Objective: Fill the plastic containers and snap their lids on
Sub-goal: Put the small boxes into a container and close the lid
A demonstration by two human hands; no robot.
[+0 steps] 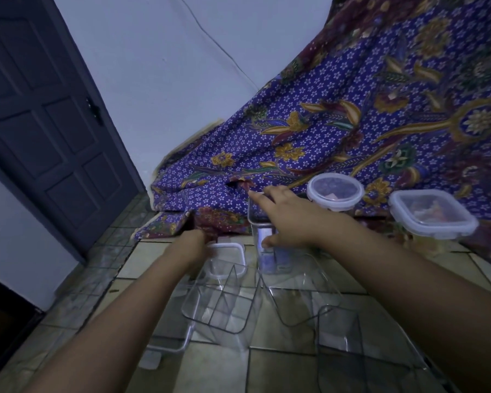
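The tall clear container (pixel 270 242) stands upright on the floor (pixel 216 367) directly under the right hand (pixel 284 217), whose spread fingers grip its rim, while the left hand (pixel 192 248), grip unclear, touches a white-rimmed lid (pixel 233 252) just left.

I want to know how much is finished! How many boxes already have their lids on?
2. A round container sits on the patterned cloth at the right, and a square container sits further right beside it. Others may be hidden behind the arms.
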